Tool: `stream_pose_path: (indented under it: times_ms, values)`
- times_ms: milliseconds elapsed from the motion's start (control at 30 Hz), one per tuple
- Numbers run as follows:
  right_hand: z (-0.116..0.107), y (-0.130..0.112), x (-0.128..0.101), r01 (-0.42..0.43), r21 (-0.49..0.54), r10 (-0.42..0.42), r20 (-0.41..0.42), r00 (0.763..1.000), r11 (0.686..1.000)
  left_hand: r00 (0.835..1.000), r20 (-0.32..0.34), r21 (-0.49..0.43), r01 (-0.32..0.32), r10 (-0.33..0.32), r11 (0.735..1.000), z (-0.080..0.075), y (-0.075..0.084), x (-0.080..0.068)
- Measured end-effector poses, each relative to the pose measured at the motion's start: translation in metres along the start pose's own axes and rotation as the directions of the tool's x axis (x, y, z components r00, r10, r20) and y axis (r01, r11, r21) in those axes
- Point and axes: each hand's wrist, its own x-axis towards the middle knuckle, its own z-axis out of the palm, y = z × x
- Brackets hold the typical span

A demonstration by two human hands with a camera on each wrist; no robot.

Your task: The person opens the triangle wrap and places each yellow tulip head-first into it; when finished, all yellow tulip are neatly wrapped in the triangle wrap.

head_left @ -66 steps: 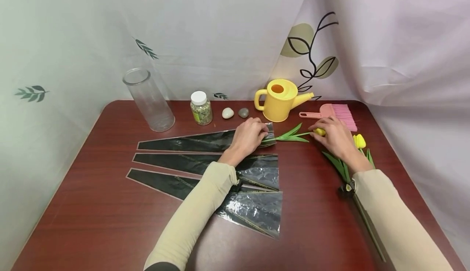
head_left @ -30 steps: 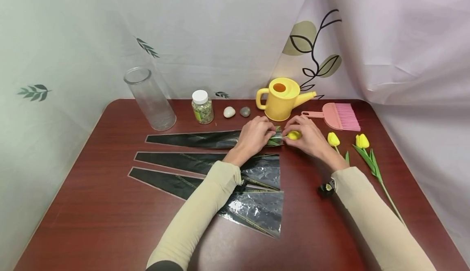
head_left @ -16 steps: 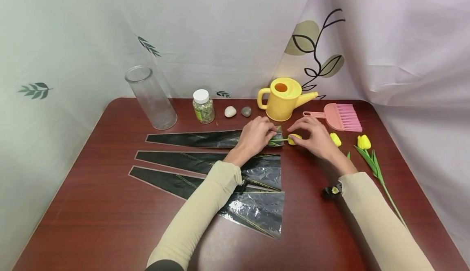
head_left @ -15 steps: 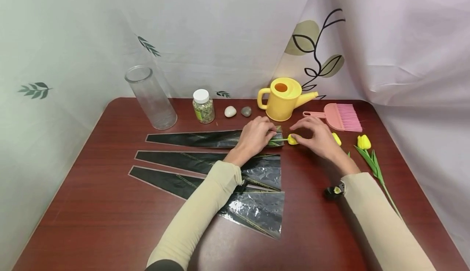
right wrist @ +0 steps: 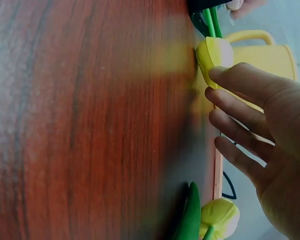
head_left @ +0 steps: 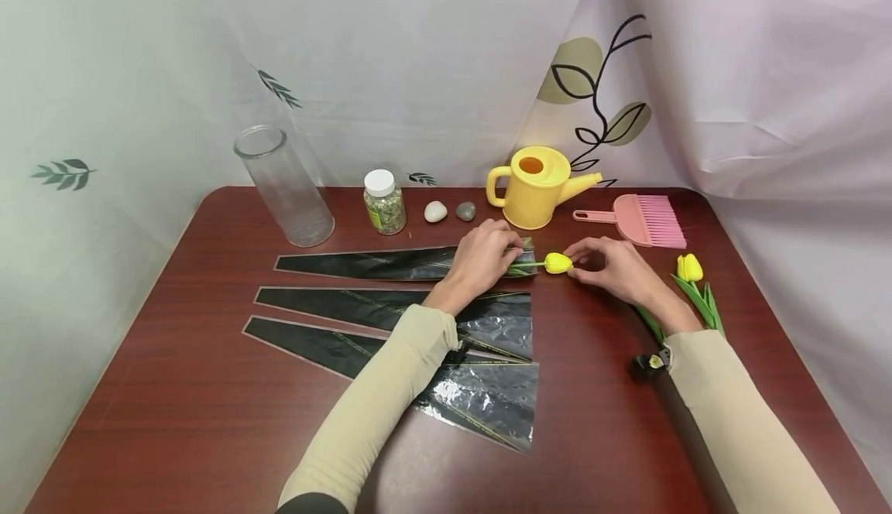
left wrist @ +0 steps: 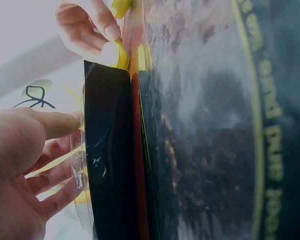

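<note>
My left hand [head_left: 481, 257] pinches the clear edge of the farthest black plastic flower sleeve [head_left: 362, 265], near its wide mouth. In the left wrist view, its thumb and fingers grip the see-through film [left wrist: 79, 170]. A yellow artificial tulip [head_left: 557, 263] lies with its stem and leaves inside that sleeve, the bloom just outside the mouth. My right hand [head_left: 620, 270] pinches the bloom's tip between thumb and forefinger; in the right wrist view the thumb lies on the petals and the other fingers stay apart. Two more sleeves, a middle one [head_left: 327, 303] and a near one [head_left: 481, 402], lie flat beneath my left forearm.
Another yellow tulip [head_left: 689, 268] lies at the right, with green leaves of one more [head_left: 651, 322] partly under my right wrist. Along the back stand a glass vase [head_left: 289, 189], a lidded jar [head_left: 385, 208], two pebbles [head_left: 435, 212], a yellow watering can [head_left: 533, 193] and a pink brush with dustpan [head_left: 637, 220].
The tulip has slid leftward, stem and leaves into the far sleeve. My right hand followed it, then shifted back right from around the bloom to its tip. The left hand keeps its hold.
</note>
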Motion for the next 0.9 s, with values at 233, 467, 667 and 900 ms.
stream_pose_path:
  times_ms: [233, 467, 667, 900]
  values:
    - [0.002, -0.003, 0.001, -0.046, 0.038, 0.047, -0.026, 0.999, 0.998, 1.0, -0.009, 0.005, -0.008, 0.008, 1.0, 0.0, 0.0, 0.0]
    - [0.014, -0.008, 0.008, -0.09, 0.16, 0.101, -0.065, 0.993, 0.983, 1.0, -0.015, 0.002, -0.016, 0.016, 1.0, -0.002, 0.002, 0.002]
    - [0.032, -0.014, 0.017, -0.128, 0.273, 0.155, -0.079, 0.985, 0.953, 0.999, -0.026, 0.013, -0.027, 0.027, 1.0, -0.003, 0.003, 0.003]
    - [0.033, -0.036, 0.023, -0.13, 0.383, 0.167, -0.064, 0.984, 0.914, 0.999, -0.022, 0.02, -0.031, 0.032, 0.999, -0.004, 0.003, 0.005]
